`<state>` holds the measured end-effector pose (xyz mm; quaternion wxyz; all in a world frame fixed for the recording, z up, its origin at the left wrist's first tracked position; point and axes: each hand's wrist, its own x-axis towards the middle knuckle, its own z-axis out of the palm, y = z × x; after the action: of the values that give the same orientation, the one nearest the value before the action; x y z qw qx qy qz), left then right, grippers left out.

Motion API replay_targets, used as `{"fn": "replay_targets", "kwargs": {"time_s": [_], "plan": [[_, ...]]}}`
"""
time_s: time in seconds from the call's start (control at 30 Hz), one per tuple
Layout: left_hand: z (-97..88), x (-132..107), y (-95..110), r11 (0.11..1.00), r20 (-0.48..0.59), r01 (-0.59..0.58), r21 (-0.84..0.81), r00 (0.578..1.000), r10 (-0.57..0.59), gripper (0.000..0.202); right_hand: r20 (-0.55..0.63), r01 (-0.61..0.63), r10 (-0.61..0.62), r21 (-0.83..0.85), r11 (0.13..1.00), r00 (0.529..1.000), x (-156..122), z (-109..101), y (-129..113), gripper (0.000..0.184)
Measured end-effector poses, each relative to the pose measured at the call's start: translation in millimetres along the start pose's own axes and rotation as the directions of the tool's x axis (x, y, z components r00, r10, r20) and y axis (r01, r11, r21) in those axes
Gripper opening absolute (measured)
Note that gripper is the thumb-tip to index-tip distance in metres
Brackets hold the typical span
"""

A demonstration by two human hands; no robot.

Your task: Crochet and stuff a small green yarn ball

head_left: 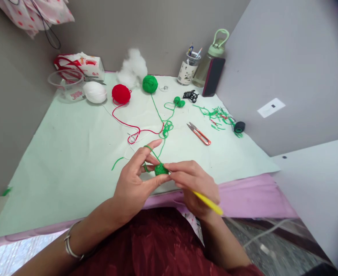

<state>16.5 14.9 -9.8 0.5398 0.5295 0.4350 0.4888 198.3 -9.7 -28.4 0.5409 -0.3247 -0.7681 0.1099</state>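
Between my hands is a small green crochet piece (161,169). My left hand (137,180) pinches it between thumb and fingers, with green yarn looped round the raised index finger. My right hand (196,184) grips a crochet hook (207,202) with a yellow handle; its tip is hidden at the crochet piece, where my right fingertips touch the edge. The working yarn runs up from the piece through a loose green tangle (167,128) towards a green yarn ball (150,84). Two small green crocheted balls (179,102) lie beyond the tangle.
Thread snips (199,133) lie right of the tangle, near green yarn scraps (219,116). A red yarn ball (121,94), a white yarn ball (95,92) and white stuffing (132,69) stand at the back. A bottle (207,65), pen cup (188,69) and phone (214,77) line the right rear.
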Motion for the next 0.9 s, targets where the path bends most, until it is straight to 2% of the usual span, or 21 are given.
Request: {"fn": "replay_targets", "kwargs": {"time_s": [0.07, 0.13, 0.23, 0.3, 0.4, 0.5, 0.57, 0.7, 0.9], "plan": [[0.6, -1.7, -0.5, 1.0, -0.011, -0.027, -0.014, 1.0, 0.027, 0.052, 0.004, 0.059, -0.059, -0.138, 0.989, 0.998, -3.9, 4.5, -1.8, 0.032], [0.4, -4.0, -1.2, 0.998, 0.0, -0.04, -0.038, 0.999, 0.04, 0.046, -0.06, 0.053, -0.061, -0.137, 0.989, 0.996, -5.8, 9.8, -2.7, 0.031], [-2.1, -7.1, -1.3, 0.995, 0.072, -0.037, -0.092, 0.996, 0.044, 0.04, -0.231, -0.03, 0.043, 0.056, 0.998, 0.972, -3.2, 16.1, -3.3, 0.026], [-4.5, -7.9, -0.4, 0.991, 0.127, -0.027, -0.128, 0.991, 0.044, 0.037, -0.275, -0.066, 0.115, 0.18, 0.981, 0.954, 1.1, 17.2, -3.6, 0.023], [-7.5, -6.7, 1.4, 0.983, 0.175, 0.01, -0.182, 0.984, 0.023, 0.039, -0.244, -0.149, 0.236, 0.329, 0.933, 0.941, 6.1, 14.9, -3.7, 0.019], [-9.0, -3.9, 3.1, 0.969, 0.179, 0.069, -0.238, 0.984, -0.026, 0.047, -0.195, -0.27, 0.397, 0.472, 0.839, 0.897, 6.2, 12.6, -2.2, 0.016], [-9.1, -2.4, 4.3, 0.962, 0.176, 0.092, -0.256, 0.983, -0.047, 0.049, -0.165, -0.304, 0.454, 0.543, 0.783, 0.876, 4.8, 12.5, -0.9, 0.016], [-7.7, -1.3, 6.1, 0.959, 0.179, 0.103, -0.263, 0.982, -0.057, 0.05, -0.121, -0.284, 0.434, 0.596, 0.751, 0.893, 3.2, 13.1, 0.7, 0.016], [-5.4, -1.1, 6.8, 0.97, 0.134, 0.099, -0.222, 0.989, -0.07, 0.054, -0.126, -0.221, 0.306, 0.448, 0.866, 0.944, 4.4, 8.9, -0.3, 0.017]]}}
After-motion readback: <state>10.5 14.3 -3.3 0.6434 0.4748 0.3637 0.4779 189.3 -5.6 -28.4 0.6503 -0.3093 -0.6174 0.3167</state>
